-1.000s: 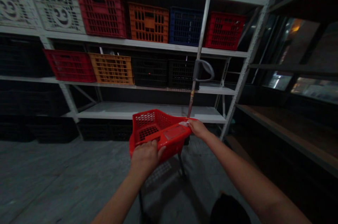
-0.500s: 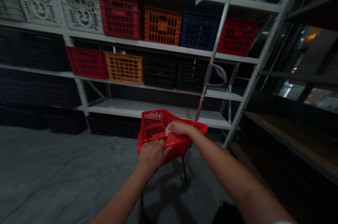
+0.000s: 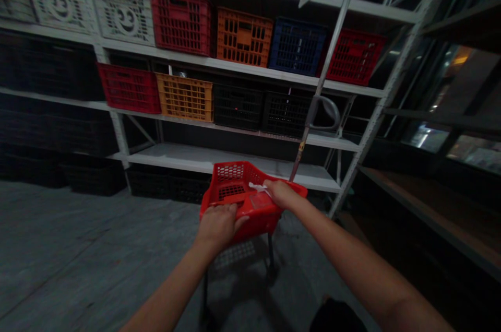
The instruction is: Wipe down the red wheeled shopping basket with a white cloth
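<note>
A small red plastic shopping cart (image 3: 254,217) stands on dark legs in front of me. My left hand (image 3: 217,225) is closed over the near left part of its rim, by the handle. In my right hand (image 3: 281,193) is a thin white cloth or tissue (image 3: 258,187), its loose end sticking out to the left over the cart's near edge. A clear rectangular panel (image 3: 260,199) is set in the red plastic just below that hand. A metal pole (image 3: 331,50) with a white sign on top and a grey loop handle (image 3: 324,113) rises at the cart's far right.
White shelving (image 3: 235,64) spans the back, with a red crate (image 3: 182,21), an orange crate (image 3: 245,37), a blue crate (image 3: 298,46) and several others. Dark shelves (image 3: 430,212) line the right side. Grey concrete floor (image 3: 78,248) extends at left.
My right hand has slid right along the cart's near edge, and more of the white cloth shows. My left hand has shifted slightly left and stays on the rim.
</note>
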Available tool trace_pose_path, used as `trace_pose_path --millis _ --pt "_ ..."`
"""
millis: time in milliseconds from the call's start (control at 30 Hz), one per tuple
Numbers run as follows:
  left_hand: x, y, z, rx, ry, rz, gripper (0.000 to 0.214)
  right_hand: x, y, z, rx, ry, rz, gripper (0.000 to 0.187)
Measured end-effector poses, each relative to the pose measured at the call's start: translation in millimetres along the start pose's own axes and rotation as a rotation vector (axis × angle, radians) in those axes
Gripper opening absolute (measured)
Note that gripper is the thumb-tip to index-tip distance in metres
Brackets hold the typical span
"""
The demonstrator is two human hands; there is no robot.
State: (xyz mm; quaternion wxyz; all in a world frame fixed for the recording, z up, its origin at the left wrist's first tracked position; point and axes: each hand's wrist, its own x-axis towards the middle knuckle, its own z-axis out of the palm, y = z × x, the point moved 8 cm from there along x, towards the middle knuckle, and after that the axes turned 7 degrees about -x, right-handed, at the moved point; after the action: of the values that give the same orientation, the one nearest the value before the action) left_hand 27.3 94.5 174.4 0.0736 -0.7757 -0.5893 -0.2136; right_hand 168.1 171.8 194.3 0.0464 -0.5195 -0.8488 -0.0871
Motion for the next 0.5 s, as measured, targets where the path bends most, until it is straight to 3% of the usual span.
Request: trace_pose_path --millis 100,200,300,367,500 --pt "2.4 0.4 1.7 0.009 0.000 0.019 0.042 -14.7 -20.0 3.3 0.035 0.160 0.082 0.029" --pt "3.6 -0.2 3.8 0.025 -0.008 0.063 0.035 -34.9 -72.2 4.4 0.121 0.407 -0.071 0.032" --pt "3.0 -5.3 6.3 0.031 -0.024 0.100 0.033 -51.2 -98.1 9.8 0.138 0.506 -0.215 0.034" --pt "2.6 -11.0 5.3 0.009 -0.008 0.101 0.037 -56.6 -82.5 12.7 0.122 0.516 -0.194 0.036" --pt "4.5 -17.3 3.9 -0.024 0.013 0.108 0.048 -66.1 -1.8 16.4 0.137 0.528 0.094 0.038"
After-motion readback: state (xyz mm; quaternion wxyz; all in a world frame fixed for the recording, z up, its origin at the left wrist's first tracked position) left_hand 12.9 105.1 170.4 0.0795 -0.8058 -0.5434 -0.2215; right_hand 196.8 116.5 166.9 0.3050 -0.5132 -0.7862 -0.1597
